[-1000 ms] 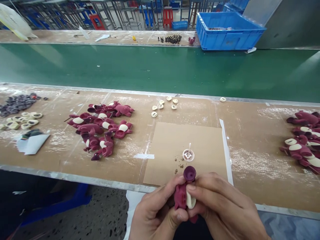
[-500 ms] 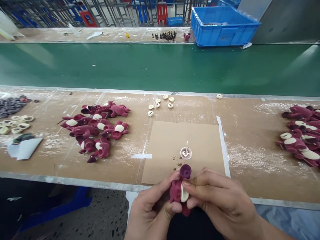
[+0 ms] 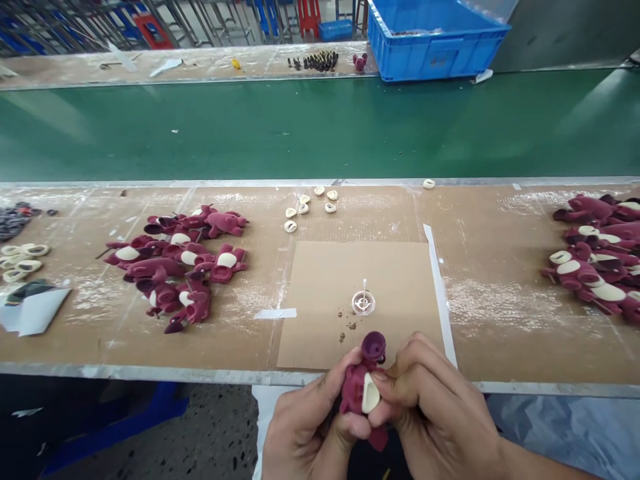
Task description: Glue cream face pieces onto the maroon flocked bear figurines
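Held near the table's front edge is a maroon toy figure (image 3: 353, 388) with a dark purple cup-shaped part (image 3: 373, 346) at its top. My left hand (image 3: 313, 420) is closed around the figure from the left, thumb below. A cream oval piece (image 3: 369, 396) lies against the figure's right side. The thumb and fingers of my right hand (image 3: 433, 400) pinch the piece's right edge, and those fingertips partly cover it. Beyond my hands, a small clear dish (image 3: 363, 304) with a white-tipped stick in it stands on a cardboard sheet (image 3: 320, 280).
Maroon toy figures (image 3: 165, 267) lie piled at left, with another pile (image 3: 600, 260) at right. Several cream rings (image 3: 304, 207) are scattered behind the cardboard sheet. A green surface (image 3: 280, 133) runs behind the table, with a blue crate (image 3: 435, 50) beyond it.
My view has shifted slightly, so the table's things appear further left. The cream piece is turned a little more toward me, and my right fingers have moved onto its right edge.
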Demonstrator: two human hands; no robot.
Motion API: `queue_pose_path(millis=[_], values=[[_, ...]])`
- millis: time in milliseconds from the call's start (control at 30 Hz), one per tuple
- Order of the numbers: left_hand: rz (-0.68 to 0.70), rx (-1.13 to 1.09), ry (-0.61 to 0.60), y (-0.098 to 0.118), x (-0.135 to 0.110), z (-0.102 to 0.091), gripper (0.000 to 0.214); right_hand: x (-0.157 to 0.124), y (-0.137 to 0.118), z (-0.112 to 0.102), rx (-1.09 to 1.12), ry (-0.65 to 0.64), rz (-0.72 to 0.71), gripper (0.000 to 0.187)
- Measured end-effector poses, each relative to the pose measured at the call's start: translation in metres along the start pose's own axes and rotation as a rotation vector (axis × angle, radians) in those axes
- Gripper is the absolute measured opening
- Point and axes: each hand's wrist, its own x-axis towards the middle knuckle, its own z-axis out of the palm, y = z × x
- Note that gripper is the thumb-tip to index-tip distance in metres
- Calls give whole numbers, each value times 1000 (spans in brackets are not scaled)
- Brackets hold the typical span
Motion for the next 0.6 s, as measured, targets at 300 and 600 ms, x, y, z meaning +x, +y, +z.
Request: queue_pose_path(millis=[300, 600], values=[[-581, -700, 47, 7, 14, -2, 33, 3, 5, -8, 74, 57, 50, 25], [-627, -716, 21, 20, 24, 6, 44, -20, 11, 11, -99, 52, 42, 33]])
